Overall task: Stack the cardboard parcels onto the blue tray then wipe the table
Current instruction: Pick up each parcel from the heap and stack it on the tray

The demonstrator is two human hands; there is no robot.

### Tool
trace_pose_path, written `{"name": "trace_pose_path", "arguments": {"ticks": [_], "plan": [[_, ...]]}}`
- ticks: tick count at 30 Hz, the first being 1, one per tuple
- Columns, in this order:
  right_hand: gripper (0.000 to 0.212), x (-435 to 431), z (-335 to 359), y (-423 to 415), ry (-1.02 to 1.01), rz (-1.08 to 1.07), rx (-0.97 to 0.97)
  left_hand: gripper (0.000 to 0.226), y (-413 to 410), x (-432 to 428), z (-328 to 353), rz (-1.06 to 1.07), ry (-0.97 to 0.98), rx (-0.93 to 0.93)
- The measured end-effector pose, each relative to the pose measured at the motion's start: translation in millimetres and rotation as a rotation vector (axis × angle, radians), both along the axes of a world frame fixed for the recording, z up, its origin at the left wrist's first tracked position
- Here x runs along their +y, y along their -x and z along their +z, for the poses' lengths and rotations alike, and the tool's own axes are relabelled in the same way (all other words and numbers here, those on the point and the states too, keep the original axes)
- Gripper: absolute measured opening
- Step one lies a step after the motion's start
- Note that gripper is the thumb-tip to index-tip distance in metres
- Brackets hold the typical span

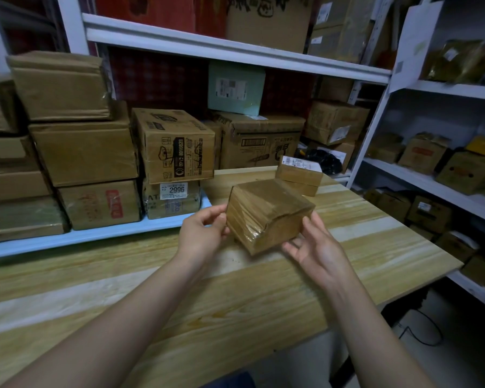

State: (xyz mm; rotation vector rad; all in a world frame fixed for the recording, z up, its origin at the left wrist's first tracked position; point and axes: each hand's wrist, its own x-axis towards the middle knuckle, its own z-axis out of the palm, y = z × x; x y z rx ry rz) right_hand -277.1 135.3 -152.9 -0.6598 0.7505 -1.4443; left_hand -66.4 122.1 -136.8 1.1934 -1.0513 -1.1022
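A small taped cardboard parcel [266, 214] is tilted just above the wooden table [179, 298], held between both hands. My left hand [205, 233] grips its left side with curled fingers. My right hand [314, 247] cups its lower right corner, thumb on the side. A second small parcel [298, 177] with a white label stands behind it on the table. The blue tray [101, 233] lies at the table's left and carries several stacked cardboard parcels [87, 155].
White metal shelves [235, 49] full of boxes rise behind the table and along the right side [437, 186]. The table's right edge drops to the floor, where a black cable [420, 331] lies.
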Motion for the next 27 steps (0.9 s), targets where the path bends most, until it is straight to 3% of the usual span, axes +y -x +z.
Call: {"name": "trace_pose_path", "arguments": {"ticks": [5, 10, 16, 24, 27], "plan": [[0.047, 0, 4, -3, -0.006, -0.087, -0.060, 0.025, 3, 5, 9, -0.037, -0.067, 0.096], [0.036, 0, 7, -3, -0.018, -0.132, -0.142, 0.029, 7, 7, 9, -0.145, -0.090, 0.089], [0.043, 2, 9, -3, 0.019, -0.120, -0.179, 0.015, 13, 13, 8, -0.232, -0.055, 0.119], [0.052, 3, 6, 2, 0.026, -0.093, -0.083, 0.044, 9, 2, -7, -0.169, -0.061, 0.001], [0.048, 2, 5, 0, 0.016, -0.080, -0.067, 0.044, 9, 2, -8, -0.122, -0.053, 0.011]]}}
